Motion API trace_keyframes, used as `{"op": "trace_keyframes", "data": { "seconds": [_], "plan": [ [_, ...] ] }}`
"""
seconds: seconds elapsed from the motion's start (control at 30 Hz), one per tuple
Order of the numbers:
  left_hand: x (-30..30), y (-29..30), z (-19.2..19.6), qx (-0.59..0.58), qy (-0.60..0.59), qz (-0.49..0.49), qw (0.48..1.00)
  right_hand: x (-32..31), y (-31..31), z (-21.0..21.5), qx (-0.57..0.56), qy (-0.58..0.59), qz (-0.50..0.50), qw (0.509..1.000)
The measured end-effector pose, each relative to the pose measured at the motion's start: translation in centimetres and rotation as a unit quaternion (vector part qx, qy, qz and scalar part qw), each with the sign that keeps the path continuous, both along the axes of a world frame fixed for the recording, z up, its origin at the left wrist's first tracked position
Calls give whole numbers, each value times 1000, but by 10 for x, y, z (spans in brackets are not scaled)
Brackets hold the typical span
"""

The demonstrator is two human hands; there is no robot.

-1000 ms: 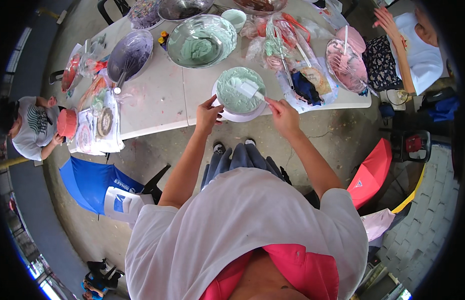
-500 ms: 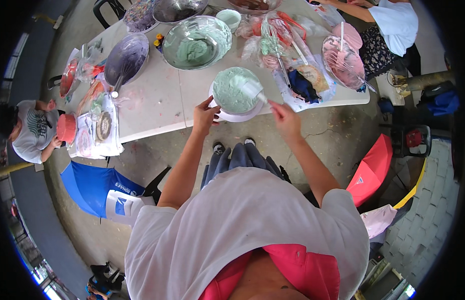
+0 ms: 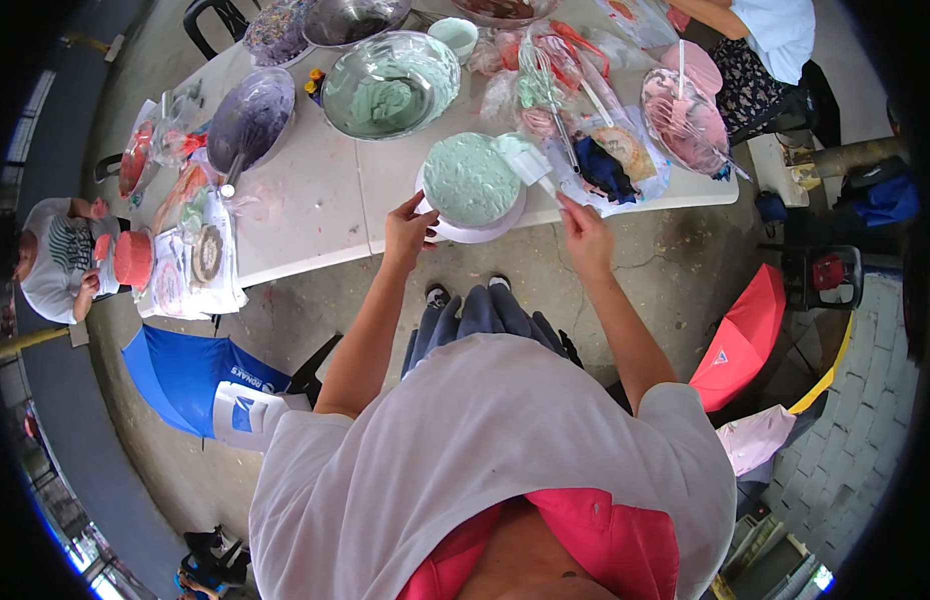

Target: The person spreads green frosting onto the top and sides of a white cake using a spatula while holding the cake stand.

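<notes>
A round cake (image 3: 472, 180) coated in pale green frosting sits on a white cake turntable (image 3: 475, 236) near the table's front edge. Its top looks rough and uneven. At the turntable's left rim, my left hand (image 3: 409, 234) grips with thumb and fingers around the edge. My right hand (image 3: 587, 238) pinches the end of a white-bladed spatula (image 3: 525, 160), whose blade, smeared with frosting, is tilted at the cake's right edge. Whether the blade touches the cake, I cannot tell. Behind the cake stands a metal bowl (image 3: 340, 98) with more green frosting.
A purple frosting bowl (image 3: 250, 125) with a whisk stands left, a pink frosting bowl (image 3: 685, 130) right. Piping bags (image 3: 545, 75) and a dark blue cloth (image 3: 603, 170) lie right of the cake. Two people sit at the table's sides; one has a red cake (image 3: 134, 262).
The spatula has moved right, from over the cake's top to its right edge. My right hand has shifted slightly right and nearer me. My left hand stays at the turntable.
</notes>
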State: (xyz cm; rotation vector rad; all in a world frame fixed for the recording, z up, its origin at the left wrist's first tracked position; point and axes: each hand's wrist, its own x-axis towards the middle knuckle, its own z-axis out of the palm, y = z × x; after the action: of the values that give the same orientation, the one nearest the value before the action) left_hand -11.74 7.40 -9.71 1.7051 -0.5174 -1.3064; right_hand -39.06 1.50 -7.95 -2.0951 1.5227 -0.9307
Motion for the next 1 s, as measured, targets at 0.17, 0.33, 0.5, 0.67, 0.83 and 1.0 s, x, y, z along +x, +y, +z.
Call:
{"op": "trace_keyframes", "data": {
  "seconds": [0.17,0.33,0.5,0.67,0.83,1.0],
  "plan": [
    [-2,-1,3,-2,5,10,1000,33,42,1,35,5,66,997],
    [-2,0,5,2,4,1,1000,25,34,-15,-9,16,55,998],
    [-1,2,0,-7,5,3,1000,11,19,0,2,0,7,1000],
    [-2,0,0,-5,5,5,1000,45,48,6,-3,-29,61,998],
    [-1,1,-3,1,18,21,1000,58,56,-3,17,23,93,995],
    [-2,1,-1,-14,22,17,1000,46,42,13,19,56,43,997]
  ]
}}
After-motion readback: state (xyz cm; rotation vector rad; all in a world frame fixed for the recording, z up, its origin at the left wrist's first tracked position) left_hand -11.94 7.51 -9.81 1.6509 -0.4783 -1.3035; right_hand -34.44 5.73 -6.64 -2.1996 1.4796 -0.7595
